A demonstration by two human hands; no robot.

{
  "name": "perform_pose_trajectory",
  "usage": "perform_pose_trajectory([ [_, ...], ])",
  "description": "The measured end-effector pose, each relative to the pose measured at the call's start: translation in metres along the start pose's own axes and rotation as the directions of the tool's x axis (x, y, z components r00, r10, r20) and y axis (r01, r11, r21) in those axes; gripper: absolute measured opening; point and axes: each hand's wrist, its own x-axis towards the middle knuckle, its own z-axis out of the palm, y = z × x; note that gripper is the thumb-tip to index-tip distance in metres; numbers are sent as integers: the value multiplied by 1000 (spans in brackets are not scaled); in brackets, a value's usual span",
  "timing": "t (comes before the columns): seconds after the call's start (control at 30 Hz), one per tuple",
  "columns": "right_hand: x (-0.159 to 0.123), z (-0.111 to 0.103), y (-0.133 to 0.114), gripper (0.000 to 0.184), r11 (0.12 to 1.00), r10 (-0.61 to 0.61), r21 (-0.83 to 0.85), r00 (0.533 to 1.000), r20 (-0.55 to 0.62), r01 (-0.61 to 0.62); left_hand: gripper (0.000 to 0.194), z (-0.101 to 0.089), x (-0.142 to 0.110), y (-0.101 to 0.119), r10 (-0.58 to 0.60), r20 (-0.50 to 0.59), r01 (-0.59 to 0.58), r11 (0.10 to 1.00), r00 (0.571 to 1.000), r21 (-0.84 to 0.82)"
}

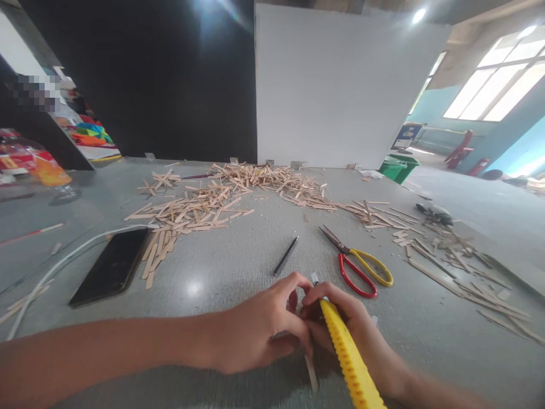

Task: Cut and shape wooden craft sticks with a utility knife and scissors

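Note:
Both hands meet near the front of the grey table. My left hand (pixel 272 321) is closed, its thumb and fingers pinching a thin wooden stick (pixel 312 375) whose lower end sticks out below. My right hand (pixel 355 324) wraps around a yellow utility knife (pixel 347 355) with a ridged handle, slanting toward me. A short pale tip shows past the fingers at the knife's far end. Where stick and knife come together, the fingers hide the contact. Just beyond the hands lie a dark pen (pixel 286 257) and scissors (pixel 357 261) with one red and one yellow handle.
Wooden sticks (pixel 200 204) are heaped along the back and left, with scraps (pixel 464 278) at the right. A phone (pixel 111 267) with a white cable (pixel 55 264) lies left, near a bottle (pixel 46 165). Black (pixel 170 79) and white (pixel 327 85) panels stand behind.

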Motion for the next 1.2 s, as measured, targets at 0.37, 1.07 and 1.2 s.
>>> perform_pose_trajectory([
  [0.37,6,0,9,22,986,-2,162,975,-224,40,33,24,4,-12,-356,15,336,866,934,-371],
  [1.07,-7,-1,10,30,991,-68,-130,955,-288,31,21,18,10,-23,-439,11,352,705,898,-616],
  [1.2,-10,-1,14,18,984,-118,-159,967,-226,83,24,18,7,-24,-411,45,349,705,910,-618],
])
